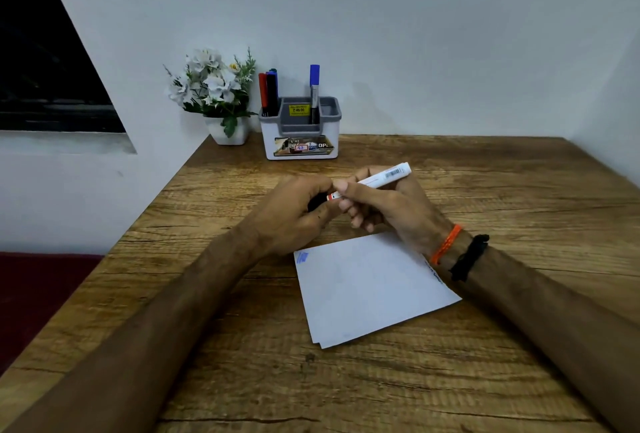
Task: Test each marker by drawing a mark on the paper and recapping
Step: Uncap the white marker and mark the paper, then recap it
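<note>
My right hand [384, 202] grips the white barrel of a marker [381, 176] that slants up to the right above the table. My left hand [294, 211] curls round its dark cap [317, 202] at the lower end; cap and barrel meet between my fingers. Below my hands a sheet of white paper [370, 289] lies on the wooden table [450, 380], with a blue mark [302, 257] at its upper left corner. More ink shows at the paper's right edge, partly hidden by my right wrist.
A white and grey organiser [300, 133] stands at the back, holding red, black and blue markers [269, 91] on its left and a blue-capped marker [314, 90] on its right. A pot of white flowers [216, 93] stands beside it. The table's left edge drops off.
</note>
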A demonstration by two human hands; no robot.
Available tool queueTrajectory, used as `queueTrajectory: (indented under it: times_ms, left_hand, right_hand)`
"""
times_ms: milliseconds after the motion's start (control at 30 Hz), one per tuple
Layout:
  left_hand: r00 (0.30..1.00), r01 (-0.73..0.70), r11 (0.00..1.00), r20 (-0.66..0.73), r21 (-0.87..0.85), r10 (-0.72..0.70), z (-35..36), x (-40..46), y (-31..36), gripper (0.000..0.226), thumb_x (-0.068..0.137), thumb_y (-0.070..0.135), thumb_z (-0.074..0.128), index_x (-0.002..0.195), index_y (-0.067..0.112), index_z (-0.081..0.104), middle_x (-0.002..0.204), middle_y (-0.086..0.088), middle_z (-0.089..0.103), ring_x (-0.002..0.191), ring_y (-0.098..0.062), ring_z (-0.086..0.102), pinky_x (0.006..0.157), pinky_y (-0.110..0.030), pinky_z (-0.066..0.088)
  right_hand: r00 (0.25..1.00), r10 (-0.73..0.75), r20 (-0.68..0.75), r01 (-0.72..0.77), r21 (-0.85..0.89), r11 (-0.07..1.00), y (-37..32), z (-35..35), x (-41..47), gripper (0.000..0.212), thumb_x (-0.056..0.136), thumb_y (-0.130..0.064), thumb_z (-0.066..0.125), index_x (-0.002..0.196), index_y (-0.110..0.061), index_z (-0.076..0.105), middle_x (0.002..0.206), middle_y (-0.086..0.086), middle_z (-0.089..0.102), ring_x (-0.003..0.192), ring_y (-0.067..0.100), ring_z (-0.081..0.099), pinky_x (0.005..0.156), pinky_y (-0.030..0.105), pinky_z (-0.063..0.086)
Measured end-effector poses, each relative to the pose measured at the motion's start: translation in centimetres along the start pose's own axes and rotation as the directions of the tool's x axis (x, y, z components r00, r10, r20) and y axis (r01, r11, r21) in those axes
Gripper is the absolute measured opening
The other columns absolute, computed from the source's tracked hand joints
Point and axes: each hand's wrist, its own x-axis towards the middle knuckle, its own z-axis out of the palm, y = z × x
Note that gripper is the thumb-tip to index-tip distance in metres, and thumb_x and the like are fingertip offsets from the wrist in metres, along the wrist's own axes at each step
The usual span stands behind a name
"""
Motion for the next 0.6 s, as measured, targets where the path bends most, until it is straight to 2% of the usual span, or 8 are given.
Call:
queueTrajectory:
  times_ms: [133,267,433,533,600]
  left_hand:
    - [0.999,-0.031,0.997,0.023,-0.067,0.033,0.00,-0.01,0.42,0.021,0.093,0.043,0.049,0.087,0.028,0.063,0.073,0.002,0.064,0.062,-0.016,0.052,0.055,-0.032,0.040]
    - [0.999,-0.039,0.996,0.026,-0.084,0.041,-0.04,0.01,0.36,0.027,0.093,0.045,0.046,0.089,0.026,0.065,0.076,0.000,0.066,0.064,-0.018,0.055,0.056,-0.038,0.044]
    - [0.999,-0.047,0.994,0.016,-0.104,0.049,-0.23,-0.04,0.39,0.020,0.095,0.032,0.052,0.090,0.023,0.069,0.068,0.009,0.063,0.055,-0.008,0.046,0.051,-0.018,0.032]
    - [0.998,-0.051,0.988,0.029,-0.147,0.056,-0.30,0.02,0.55,0.022,0.095,0.032,0.052,0.093,0.021,0.071,0.071,0.010,0.066,0.055,-0.010,0.049,0.051,-0.023,0.036]
    - [0.998,-0.049,0.985,0.033,-0.166,0.055,-0.36,0.07,0.60,0.026,0.094,0.036,0.051,0.094,0.020,0.072,0.073,0.006,0.068,0.058,-0.018,0.053,0.050,-0.033,0.040]
  right_hand:
    - [1.000,-0.001,0.001,0.001,-0.010,1.000,-0.01,-0.02,-0.08,0.016,0.086,-0.017,0.071,0.074,-0.012,0.062,0.068,0.005,0.072,0.050,0.013,0.060,0.043,0.021,0.044]
    - [1.000,-0.009,0.015,0.008,0.020,1.000,0.05,-0.16,-0.02,0.021,0.086,-0.019,0.071,0.067,-0.017,0.060,0.071,0.009,0.072,0.050,0.013,0.060,0.044,0.021,0.043]
    - [0.998,-0.042,0.043,0.039,0.051,0.998,0.08,-0.26,0.23,0.017,0.075,-0.026,0.074,0.071,-0.014,0.063,0.072,0.015,0.069,0.049,0.013,0.058,0.042,0.020,0.040]
    - [0.997,-0.058,0.059,0.055,0.050,0.997,0.02,-0.31,0.26,0.016,0.076,-0.025,0.073,0.072,-0.012,0.063,0.071,0.016,0.067,0.048,0.012,0.058,0.041,0.019,0.040]
    - [0.996,-0.062,0.060,0.059,0.051,0.997,-0.13,-0.37,0.20,0.017,0.076,-0.024,0.073,0.073,-0.011,0.062,0.067,0.011,0.068,0.047,0.011,0.058,0.041,0.018,0.040]
